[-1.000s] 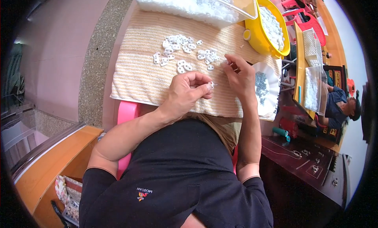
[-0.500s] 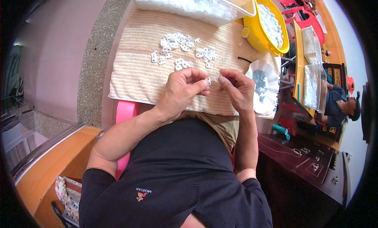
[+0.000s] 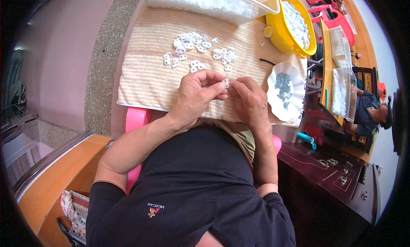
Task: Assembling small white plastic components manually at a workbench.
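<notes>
The left hand (image 3: 196, 91) pinches a small white plastic piece (image 3: 226, 83) between thumb and forefinger, over the near half of a cream-and-tan striped towel (image 3: 149, 80); the fingers cover part of the piece. The right hand (image 3: 251, 99) is just to the right of it, fingers curled inward and fingertips close against the piece. The right thumb is mostly hidden, so I cannot tell whether that hand grips anything

On the towel beyond the hands lie more white two-holed pieces in loose groups: the largest group (image 3: 188, 41) is farthest away, a smaller one (image 3: 174, 59) sits at its near left, another (image 3: 225, 55) lies to the right, and a cluster (image 3: 196, 66) lies just beyond the left hand, partly hidden by it. A single two-holed piece (image 3: 227, 68) lies on the near side of the right-hand group

To the right of the right hand stands a white fluted dish (image 3: 276, 106) with small dark grey bits (image 3: 283, 87) in it, and a short black strip (image 3: 267, 61) lies near its far edge. At the far end stands a clear plastic box (image 3: 268, 5) full of white pieces, with a yellow basin (image 3: 277, 35), also holding white pieces, to its right
</notes>
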`<state>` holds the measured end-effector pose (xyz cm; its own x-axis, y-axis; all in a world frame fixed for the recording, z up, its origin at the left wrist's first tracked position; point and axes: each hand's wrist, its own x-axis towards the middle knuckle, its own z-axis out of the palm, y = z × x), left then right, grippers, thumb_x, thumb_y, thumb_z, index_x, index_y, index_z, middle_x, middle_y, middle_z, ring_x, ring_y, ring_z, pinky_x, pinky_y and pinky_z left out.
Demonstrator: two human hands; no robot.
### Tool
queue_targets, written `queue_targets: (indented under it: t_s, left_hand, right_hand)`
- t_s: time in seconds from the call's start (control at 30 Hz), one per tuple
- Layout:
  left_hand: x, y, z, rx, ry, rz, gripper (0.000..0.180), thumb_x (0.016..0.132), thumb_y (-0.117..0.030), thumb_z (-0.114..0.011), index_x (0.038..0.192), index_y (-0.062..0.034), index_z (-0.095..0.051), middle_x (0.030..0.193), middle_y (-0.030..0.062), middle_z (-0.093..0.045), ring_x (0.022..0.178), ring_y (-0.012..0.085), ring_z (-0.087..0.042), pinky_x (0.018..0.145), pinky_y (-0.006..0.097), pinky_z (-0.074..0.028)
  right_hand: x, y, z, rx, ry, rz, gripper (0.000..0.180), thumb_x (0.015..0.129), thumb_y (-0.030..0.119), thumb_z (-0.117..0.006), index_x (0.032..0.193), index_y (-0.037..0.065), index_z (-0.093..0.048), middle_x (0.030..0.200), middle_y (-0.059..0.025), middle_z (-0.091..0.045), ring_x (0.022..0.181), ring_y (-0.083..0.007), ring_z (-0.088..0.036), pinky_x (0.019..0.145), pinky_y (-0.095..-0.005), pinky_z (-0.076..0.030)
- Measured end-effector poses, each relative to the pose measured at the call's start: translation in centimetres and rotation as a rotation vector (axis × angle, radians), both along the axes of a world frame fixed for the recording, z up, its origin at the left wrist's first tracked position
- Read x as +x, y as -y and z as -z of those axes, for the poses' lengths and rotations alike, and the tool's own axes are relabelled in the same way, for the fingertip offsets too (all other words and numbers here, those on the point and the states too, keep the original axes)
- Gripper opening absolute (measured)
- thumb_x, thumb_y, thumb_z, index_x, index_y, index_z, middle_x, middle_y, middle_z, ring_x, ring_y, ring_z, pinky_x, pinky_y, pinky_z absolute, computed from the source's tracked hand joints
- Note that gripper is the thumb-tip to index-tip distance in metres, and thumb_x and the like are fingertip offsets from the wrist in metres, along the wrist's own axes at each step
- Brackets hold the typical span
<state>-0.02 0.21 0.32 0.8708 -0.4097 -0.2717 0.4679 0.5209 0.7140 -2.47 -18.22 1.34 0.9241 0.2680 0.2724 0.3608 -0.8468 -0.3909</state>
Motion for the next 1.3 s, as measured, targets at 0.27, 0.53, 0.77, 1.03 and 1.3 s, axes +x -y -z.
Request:
queue_targets:
  t_s: [0.27, 0.53, 0.77, 1.03, 1.3]
  left_hand:
    - [0.2, 0.0, -0.1, 0.0, 0.003, 0.001, 0.017, 0.088, -0.005, -0.065, 0.102, 0.003, -0.06, 0.086, 0.0078, -0.066, 0.075, 0.0117, -0.064, 0.072, 0.025, -0.056]
    - [0.3, 0.0, -0.3, 0.035, -0.007, 0.009, 0.016, 0.088, -0.004, -0.063, 0.102, 0.003, -0.06, 0.087, 0.0077, -0.065, 0.075, 0.0124, -0.065, 0.072, 0.026, -0.056]
    - [0.0, -0.1, -0.6, 0.034, -0.014, 0.008, 0.015, 0.088, -0.004, -0.064, 0.101, 0.0022, -0.06, 0.086, 0.0069, -0.065, 0.074, 0.0122, -0.064, 0.071, 0.025, -0.056]
    - [-0.2, -0.1, -0.4, 0.019, 0.022, 0.031, 0.014, 0.089, -0.004, -0.062, 0.101, 0.0036, -0.061, 0.088, 0.007, -0.066, 0.075, 0.0113, -0.064, 0.072, 0.025, -0.055]
    - [0.0, 0.0, -0.5, 0.007, 0.023, 0.035, 0.015, 0.089, -0.003, -0.062, 0.102, 0.0046, -0.059, 0.089, 0.0098, -0.065, 0.078, 0.0144, -0.065, 0.074, 0.027, -0.056]
  right_hand:
    - [-0.2, -0.3, -0.2, -0.086, 0.0, -0.012, 0.028, 0.073, 0.002, -0.064, 0.1, 0.008, -0.064, 0.093, -0.007, -0.062, 0.085, -0.0247, -0.063, 0.068, -0.0346, -0.053]
    - [-0.3, -1.3, -1.5, 0.043, 0.049, 0.007, 0.025, 0.069, -0.004, -0.065, 0.093, 0.003, -0.065, 0.089, -0.0124, -0.064, 0.081, -0.03, -0.064, 0.069, -0.0377, -0.053]
    - [-0.4, -1.4, -2.4, -0.004, 0.008, -0.034, 0.022, 0.073, -0.002, -0.062, 0.095, 0.002, -0.062, 0.088, -0.0126, -0.062, 0.081, -0.0302, -0.061, 0.07, -0.0383, -0.051]
    - [-0.8, -1.0, -2.8, -0.072, -0.133, -0.045, 0.029, 0.08, 0.002, -0.058, 0.109, 0.002, -0.061, 0.091, -0.0138, -0.06, 0.086, -0.0317, -0.06, 0.074, -0.0399, -0.05]
    - [-0.4, -0.1, -2.5, -0.04, -0.157, -0.062, 0.027, 0.078, 0.001, -0.058, 0.106, 0.003, -0.059, 0.091, -0.0143, -0.059, 0.086, -0.033, -0.059, 0.075, -0.0398, -0.049]
